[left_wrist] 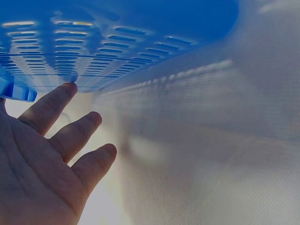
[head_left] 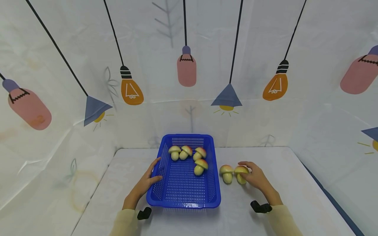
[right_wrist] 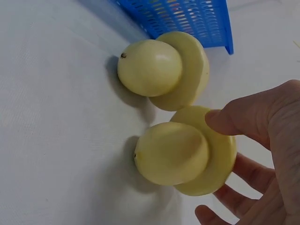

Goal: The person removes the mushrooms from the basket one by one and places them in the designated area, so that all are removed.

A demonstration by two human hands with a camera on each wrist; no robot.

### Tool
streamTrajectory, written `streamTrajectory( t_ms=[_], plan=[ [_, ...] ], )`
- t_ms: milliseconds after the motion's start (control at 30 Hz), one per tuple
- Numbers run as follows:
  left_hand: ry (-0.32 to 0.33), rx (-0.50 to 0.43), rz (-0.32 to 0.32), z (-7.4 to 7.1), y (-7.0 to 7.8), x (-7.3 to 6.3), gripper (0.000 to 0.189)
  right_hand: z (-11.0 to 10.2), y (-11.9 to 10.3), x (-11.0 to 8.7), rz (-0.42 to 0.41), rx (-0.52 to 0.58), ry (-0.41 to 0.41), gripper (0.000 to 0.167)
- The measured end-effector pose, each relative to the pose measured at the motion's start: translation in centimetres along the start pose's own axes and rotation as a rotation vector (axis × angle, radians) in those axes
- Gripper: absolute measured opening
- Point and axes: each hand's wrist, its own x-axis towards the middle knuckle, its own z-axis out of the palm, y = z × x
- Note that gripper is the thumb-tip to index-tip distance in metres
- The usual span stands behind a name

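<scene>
A blue plastic basket (head_left: 177, 193) holds several toy mushrooms (head_left: 199, 167) with yellow-red caps and pale stems, grouped toward its back and right. At the basket's left rim rests my left hand (head_left: 143, 183), thumb laid over the edge. The left wrist view shows straight, spread fingers (left_wrist: 77, 131) beneath the slotted wall. My right hand (head_left: 257, 177) grips a toy mushroom (right_wrist: 171, 154) by its cap, thumb on one side and fingers behind. A second toy mushroom (right_wrist: 150, 68) lies beside it, caps side by side, between that one and the basket.
The white-covered table (head_left: 245, 216) extends around the basket. Behind it hangs a white sheet (head_left: 165, 114) printed with lamps and bulbs. Black bands (head_left: 261, 207) are at both wrists, below the sleeves.
</scene>
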Motion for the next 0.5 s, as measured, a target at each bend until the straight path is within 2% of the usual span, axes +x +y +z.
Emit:
streamTrajectory(
  t_ms=[233, 500],
  plan=[
    [-0.003, -0.002, 0.003, 0.0, 0.0, 0.0, 0.08, -0.4, -0.4, 0.1, -0.047, -0.012, 0.006, 0.046],
    [-0.007, -0.003, 0.008, 0.0, 0.0, 0.0, 0.081, -0.7, -1.3, 0.9, -0.16, -0.064, 0.053, 0.059]
  ],
)
